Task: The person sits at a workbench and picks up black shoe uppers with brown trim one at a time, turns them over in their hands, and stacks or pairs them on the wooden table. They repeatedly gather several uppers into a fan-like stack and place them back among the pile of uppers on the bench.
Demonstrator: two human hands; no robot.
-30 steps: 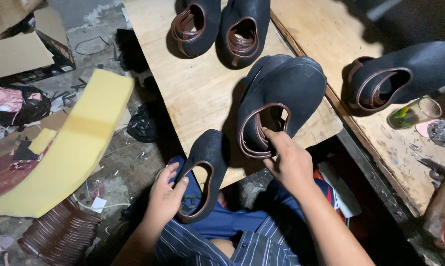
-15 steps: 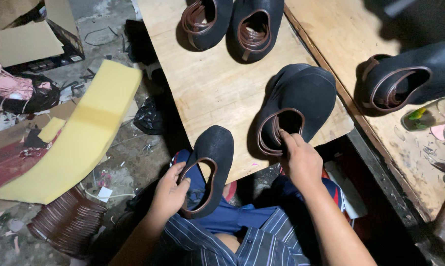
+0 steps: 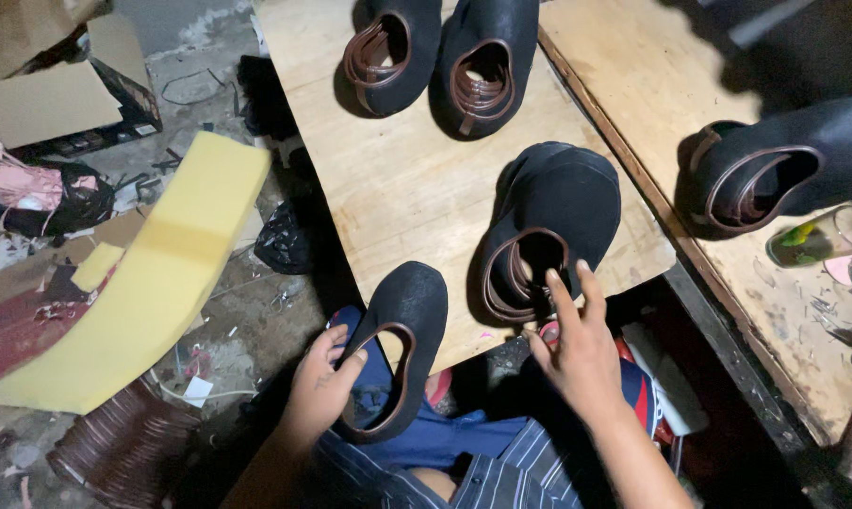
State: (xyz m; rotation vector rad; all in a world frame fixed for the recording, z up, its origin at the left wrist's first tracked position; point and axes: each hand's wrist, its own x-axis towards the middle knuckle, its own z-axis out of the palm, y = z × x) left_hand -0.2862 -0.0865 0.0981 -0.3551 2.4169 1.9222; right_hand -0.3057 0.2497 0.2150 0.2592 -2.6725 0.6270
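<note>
My left hand (image 3: 320,385) grips the brown-trimmed rim of a black shoe upper (image 3: 403,325) that rests on my lap, its toe lying over the near edge of a wooden board (image 3: 402,193). My right hand (image 3: 577,344) is open, fingers spread, just off the rim of a stack of black uppers (image 3: 553,226) standing on the board. My fingertips are at its brown collar; contact is unclear. Two more black uppers (image 3: 445,57) stand at the board's far end.
A wooden bench (image 3: 728,283) on the right carries another black upper (image 3: 784,165) and a small glass jar (image 3: 822,236). On the littered floor to the left lie a yellow foam slab (image 3: 148,273), cardboard boxes (image 3: 54,90) and a brown ribbed roll (image 3: 115,452).
My right hand has come out of the stacked uppers' opening and drawn back with fingers spread. My left hand keeps its hold on the lap upper. The view has shifted slightly.
</note>
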